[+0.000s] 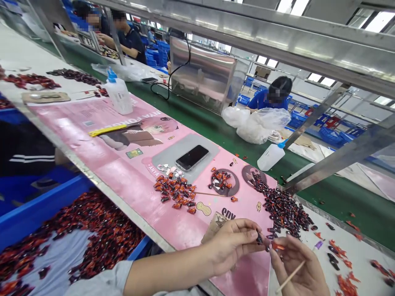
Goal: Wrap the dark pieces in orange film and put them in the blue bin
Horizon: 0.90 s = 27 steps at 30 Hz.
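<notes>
In the head view, the left hand [233, 246] has its thumb and forefinger pressed together, clamped on a small dark part [259, 238] at the fingertips. The right hand [298, 267] curls around a thin wooden stick [290, 276], and an orange-red piece [277, 246] sits between the two hands, just beside the right hand's fingertips; whether that piece is gripped cannot be told. For steady work, keep the pinch at the fingertips and hold both hands close together, as shown. A heap of dark red parts [284, 209] lies on the pink printed mat [129, 172] just ahead of the hands. Loose orange pieces [347, 285] lie to the right, and a blue bin [46, 213] holding more parts stands to the left.
</notes>
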Available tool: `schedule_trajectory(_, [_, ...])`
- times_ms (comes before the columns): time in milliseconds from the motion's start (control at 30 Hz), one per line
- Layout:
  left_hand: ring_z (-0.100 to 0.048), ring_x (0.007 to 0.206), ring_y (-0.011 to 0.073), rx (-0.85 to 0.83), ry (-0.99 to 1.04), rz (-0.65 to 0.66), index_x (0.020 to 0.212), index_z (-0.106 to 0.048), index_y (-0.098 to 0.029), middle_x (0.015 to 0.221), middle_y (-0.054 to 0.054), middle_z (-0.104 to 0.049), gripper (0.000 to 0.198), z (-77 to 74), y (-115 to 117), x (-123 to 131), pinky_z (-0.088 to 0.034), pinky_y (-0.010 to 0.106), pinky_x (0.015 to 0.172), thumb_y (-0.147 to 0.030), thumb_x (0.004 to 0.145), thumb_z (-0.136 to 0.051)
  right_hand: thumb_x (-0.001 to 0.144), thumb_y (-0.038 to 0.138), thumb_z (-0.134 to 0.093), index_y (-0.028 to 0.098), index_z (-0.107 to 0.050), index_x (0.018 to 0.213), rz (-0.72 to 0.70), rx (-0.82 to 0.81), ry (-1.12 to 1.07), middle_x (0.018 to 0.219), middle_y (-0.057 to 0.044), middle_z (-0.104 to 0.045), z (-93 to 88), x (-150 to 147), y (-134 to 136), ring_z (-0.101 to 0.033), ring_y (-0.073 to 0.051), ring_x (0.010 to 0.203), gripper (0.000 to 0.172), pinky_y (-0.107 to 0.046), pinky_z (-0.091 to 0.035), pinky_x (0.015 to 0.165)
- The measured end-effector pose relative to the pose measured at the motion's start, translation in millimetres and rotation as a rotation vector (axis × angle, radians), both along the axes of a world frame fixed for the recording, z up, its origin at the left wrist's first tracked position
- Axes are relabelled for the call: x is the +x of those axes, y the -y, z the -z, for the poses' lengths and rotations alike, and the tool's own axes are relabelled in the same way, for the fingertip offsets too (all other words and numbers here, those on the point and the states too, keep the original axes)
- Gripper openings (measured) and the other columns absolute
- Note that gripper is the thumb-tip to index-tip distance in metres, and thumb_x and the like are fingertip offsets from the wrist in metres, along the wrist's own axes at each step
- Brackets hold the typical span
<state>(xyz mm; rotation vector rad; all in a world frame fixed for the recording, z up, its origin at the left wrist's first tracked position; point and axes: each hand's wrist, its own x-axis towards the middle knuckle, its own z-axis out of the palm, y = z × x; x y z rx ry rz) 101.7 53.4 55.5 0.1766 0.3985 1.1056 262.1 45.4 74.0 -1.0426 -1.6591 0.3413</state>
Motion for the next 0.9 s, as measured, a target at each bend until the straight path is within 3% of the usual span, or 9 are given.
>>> schedule_trajectory(167, [-0.077,0.079,0.0197,-0.035,0.109,0.015,0.081,-0.072,-0.013,0.076,0.004,-0.075,0.046,-8.0,8.7,-26.8,-0.061,0.031,0.081,-0.026,0.049,-0.102,0.078,0.02,-0.081,0.022,-0.072,0.087,-0.052,0.107,-0.068,0.084,-0.006,-0.072,-5.5,-35.7,4.9,-0.073,-0.021,0.078,0.013,-0.029,-0.062,0.061])
schedule_trajectory(367, [-0.075,0.077,0.0143,-0.007,0.032,-0.045,0.083,-0.073,-0.014,0.08,0.001,-0.076,0.036,-13.8,24.3,-55.7,-0.062,0.028,0.081,-0.026,0.059,-0.098,0.084,0.011,-0.074,0.023,-0.071,0.092,-0.138,0.045,-0.031,0.083,-0.005,-0.073,-7.9,-63.5,8.6,-0.072,-0.019,0.08,0.015,-0.031,-0.062,0.066])
schedule_trajectory(600, [-0.075,0.075,0.0141,0.075,-0.118,-0.102,0.084,-0.074,-0.019,0.083,-0.001,-0.076,0.031,-12.6,33.2,-63.2,-0.064,0.029,0.077,-0.032,0.065,-0.094,0.083,0.008,-0.074,0.026,-0.075,0.101,-0.126,-0.087,-0.028,0.095,-0.005,-0.076,-4.8,-65.9,29.3,-0.073,-0.022,0.091,0.025,-0.037,-0.064,0.074])
schedule_trajectory(767, [-0.072,0.076,0.0143,0.097,-0.217,-0.134,0.08,-0.076,-0.02,0.083,0.0,-0.074,0.03,-14.0,34.6,-61.8,-0.061,0.026,0.069,-0.035,0.062,-0.095,0.082,0.003,-0.075,0.029,-0.074,0.112,-0.079,0.007,-0.057,0.1,-0.004,-0.075,-8.0,-72.8,31.7,-0.071,-0.022,0.097,0.04,-0.037,-0.062,0.079])
schedule_trajectory(900, [-0.068,0.074,0.0141,0.137,-0.324,-0.156,0.079,-0.078,-0.021,0.081,0.001,-0.072,0.03,-14.4,34.5,-59.4,-0.058,0.025,0.065,-0.038,0.061,-0.095,0.086,0.011,-0.075,0.029,-0.073,0.114,-0.135,0.038,0.001,0.099,-0.004,-0.075,-9.5,-77.7,28.3,-0.072,-0.022,0.095,0.034,-0.041,-0.063,0.083])
